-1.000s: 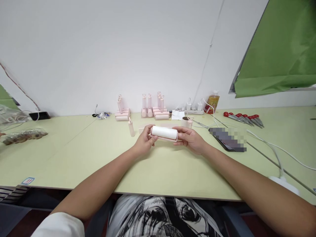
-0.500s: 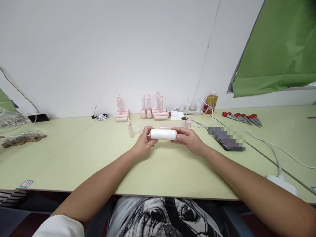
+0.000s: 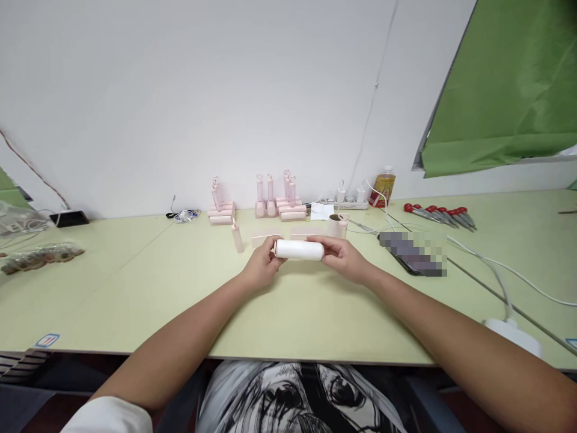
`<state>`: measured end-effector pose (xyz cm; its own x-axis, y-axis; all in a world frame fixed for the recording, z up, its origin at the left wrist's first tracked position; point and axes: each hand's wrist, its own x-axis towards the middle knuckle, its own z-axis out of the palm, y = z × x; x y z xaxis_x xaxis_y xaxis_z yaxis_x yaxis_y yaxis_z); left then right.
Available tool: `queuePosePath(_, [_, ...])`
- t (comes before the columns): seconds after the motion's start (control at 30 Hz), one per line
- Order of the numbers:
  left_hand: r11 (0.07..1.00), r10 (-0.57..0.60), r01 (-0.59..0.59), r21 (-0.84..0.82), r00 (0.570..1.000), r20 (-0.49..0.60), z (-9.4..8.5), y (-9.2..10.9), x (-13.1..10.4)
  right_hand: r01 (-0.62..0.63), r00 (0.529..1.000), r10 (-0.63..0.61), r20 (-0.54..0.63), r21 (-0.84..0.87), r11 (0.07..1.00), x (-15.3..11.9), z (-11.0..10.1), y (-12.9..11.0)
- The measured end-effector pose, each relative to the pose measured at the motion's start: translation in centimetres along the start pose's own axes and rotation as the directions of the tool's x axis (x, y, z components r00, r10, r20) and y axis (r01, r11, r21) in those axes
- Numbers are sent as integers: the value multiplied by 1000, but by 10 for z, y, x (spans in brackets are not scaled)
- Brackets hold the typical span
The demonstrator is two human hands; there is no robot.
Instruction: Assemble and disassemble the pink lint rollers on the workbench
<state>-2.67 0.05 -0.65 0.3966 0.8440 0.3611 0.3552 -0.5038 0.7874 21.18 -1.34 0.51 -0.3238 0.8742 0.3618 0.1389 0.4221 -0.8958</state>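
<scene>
A white lint roller with thin pinkish rims is held level above the table. My left hand grips its left end, thumb toward me and fingers curled behind. At the right end, my right hand is closed on it, its fingertips partly hidden. Two flat pale pink pieces lie just behind the roller, partly covered by it and the hands. A pink handle stands to the left of my left hand. Beyond my right hand are a short cylinder with a brown inside and another pink handle.
Several pink handles and rounded cases line the wall. A power strip, a bottle and red-handled tools sit at back right. A phone and white cables lie on the right. A bagged bundle is far left.
The lint roller has dropped slightly and its right end has tilted a little toward me. Both hands stay on its ends, the fingers shifted slightly.
</scene>
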Motion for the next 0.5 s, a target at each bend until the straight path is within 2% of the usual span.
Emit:
queuePosePath(0.13, [999,1,-1,41,1000,2,0,1,0,31,998,-30,50,-38,999,-1,1,-2])
queuePosePath(0.3, [997,-61,59,54,997,41,0,-1,-1,63,998,-63,9,-15,998,0,2,0])
queuePosePath(0.5, [998,-59,57,40,998,36,1,-2,-1,58,998,-58,17,-8,998,0,4,-2])
